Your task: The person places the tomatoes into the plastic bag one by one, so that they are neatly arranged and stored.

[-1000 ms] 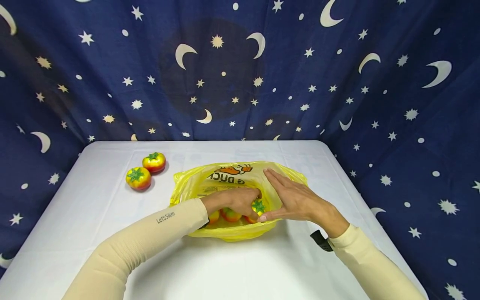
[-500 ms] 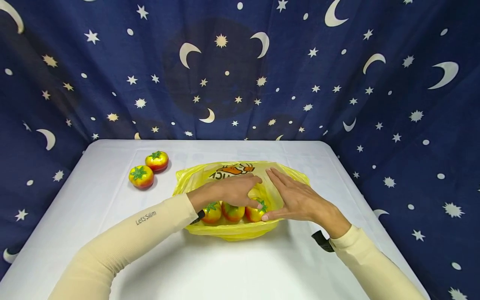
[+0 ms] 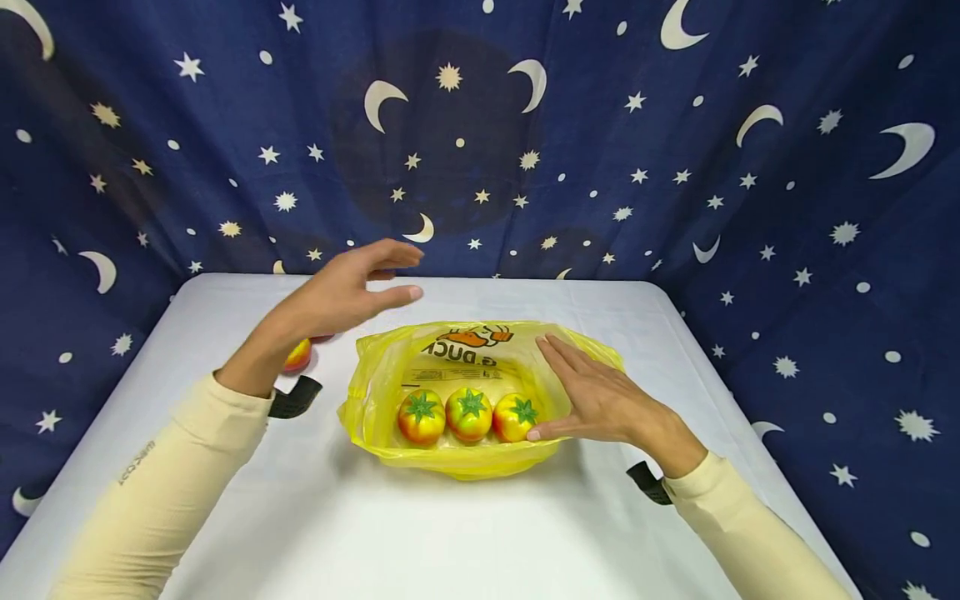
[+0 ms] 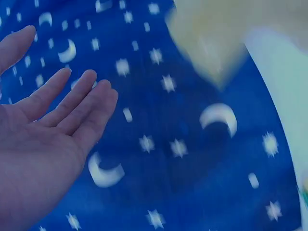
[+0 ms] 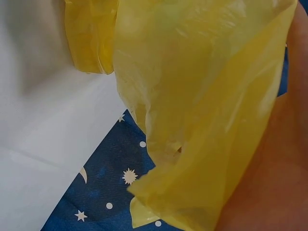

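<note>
Yellow bag (image 3: pixel 467 463), gaping upward, long axis — left to right

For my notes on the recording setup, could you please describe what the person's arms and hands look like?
The close-fitting cream fabric left sleeve bears small dark lettering, hard to read here; the matching right sleeve shows none. A black strap-like piece shows beside the left sleeve's end, another beside the right's. The left hand and right hand are ungloved.

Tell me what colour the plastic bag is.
Yellow; the plastic bag shows best in the head view.
</note>
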A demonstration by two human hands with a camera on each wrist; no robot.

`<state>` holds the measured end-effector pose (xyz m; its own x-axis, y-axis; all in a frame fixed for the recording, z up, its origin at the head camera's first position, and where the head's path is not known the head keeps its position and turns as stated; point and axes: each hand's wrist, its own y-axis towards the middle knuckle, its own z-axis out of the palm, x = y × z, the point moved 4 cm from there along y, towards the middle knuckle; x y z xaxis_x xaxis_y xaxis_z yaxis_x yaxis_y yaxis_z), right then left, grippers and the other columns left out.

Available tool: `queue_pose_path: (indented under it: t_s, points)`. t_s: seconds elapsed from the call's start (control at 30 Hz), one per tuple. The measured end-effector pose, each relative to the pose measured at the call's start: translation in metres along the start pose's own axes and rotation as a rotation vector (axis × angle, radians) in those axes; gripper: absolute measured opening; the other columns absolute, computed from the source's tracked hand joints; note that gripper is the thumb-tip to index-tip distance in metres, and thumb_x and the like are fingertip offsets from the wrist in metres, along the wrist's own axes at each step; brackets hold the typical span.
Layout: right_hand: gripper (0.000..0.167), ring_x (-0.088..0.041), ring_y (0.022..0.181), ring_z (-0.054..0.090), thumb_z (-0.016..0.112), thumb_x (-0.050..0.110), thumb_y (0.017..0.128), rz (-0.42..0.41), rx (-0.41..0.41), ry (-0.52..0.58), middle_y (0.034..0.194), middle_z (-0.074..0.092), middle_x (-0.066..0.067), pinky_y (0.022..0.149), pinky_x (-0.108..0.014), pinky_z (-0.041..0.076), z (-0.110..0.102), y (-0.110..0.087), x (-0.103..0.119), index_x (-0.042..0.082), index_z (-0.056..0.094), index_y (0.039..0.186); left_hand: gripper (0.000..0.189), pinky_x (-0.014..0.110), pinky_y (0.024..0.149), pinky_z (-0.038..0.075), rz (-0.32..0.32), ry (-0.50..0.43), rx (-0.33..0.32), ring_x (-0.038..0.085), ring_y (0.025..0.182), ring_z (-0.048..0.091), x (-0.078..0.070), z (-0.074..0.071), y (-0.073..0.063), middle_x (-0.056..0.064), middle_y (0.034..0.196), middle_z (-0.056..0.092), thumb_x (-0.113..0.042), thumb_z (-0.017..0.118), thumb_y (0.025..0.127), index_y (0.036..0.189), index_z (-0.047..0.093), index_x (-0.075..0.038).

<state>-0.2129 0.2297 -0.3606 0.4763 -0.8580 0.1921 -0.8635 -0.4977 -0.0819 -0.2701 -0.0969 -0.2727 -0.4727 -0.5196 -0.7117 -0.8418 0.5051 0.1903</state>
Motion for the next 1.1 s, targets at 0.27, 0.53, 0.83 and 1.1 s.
queue_pose_path:
  t_s: [0.27, 0.53, 0.83, 1.1]
  points:
    - [0.133, -0.039, 0.150, 0.022, 0.062, 0.089, 0.068, 0.010, 0.007, -0.001, 0.169, 0.009, -0.013, 0.111, -0.068, 0.028, 0.001, -0.001, -0.002, 0.013, 0.010, 0.164, 0.065, 0.058, 0.112, 0.036, -0.275, 0.011, -0.067, 0.041, 0.141, 0.037, 0.081, -0.031, -0.025, 0.021, 0.153, 0.041, -0.038, 0.064, 0.099, 0.150, 0.041, -0.003]
    - [0.133, -0.039, 0.151, 0.021, 0.062, 0.089, 0.068, 0.004, 0.008, 0.001, 0.169, 0.008, -0.012, 0.112, -0.068, 0.027, 0.002, 0.000, -0.003, 0.013, 0.010, 0.164, 0.080, 0.069, 0.110, 0.029, -0.442, 0.095, -0.051, 0.052, 0.142, 0.028, 0.149, -0.029, -0.045, 0.032, 0.156, 0.029, -0.044, 0.062, 0.099, 0.154, 0.028, 0.004]
    - [0.132, -0.040, 0.150, 0.023, 0.061, 0.089, 0.069, -0.001, 0.010, -0.004, 0.169, 0.007, -0.013, 0.112, -0.067, 0.029, 0.001, 0.000, -0.003, 0.013, 0.010, 0.164, 0.097, 0.072, 0.106, 0.030, -0.571, 0.113, -0.058, 0.056, 0.135, 0.031, 0.193, -0.016, -0.070, 0.038, 0.155, 0.020, -0.046, 0.066, 0.095, 0.157, 0.013, 0.007]
    - [0.132, -0.040, 0.150, 0.022, 0.061, 0.090, 0.068, 0.008, 0.013, 0.006, 0.169, 0.007, -0.012, 0.111, -0.068, 0.028, 0.003, -0.001, -0.004, 0.013, 0.011, 0.164, 0.109, 0.072, 0.109, 0.025, -0.575, 0.056, -0.101, 0.056, 0.140, 0.023, 0.207, -0.004, -0.079, 0.038, 0.157, 0.017, -0.053, 0.068, 0.092, 0.158, 0.005, 0.006]
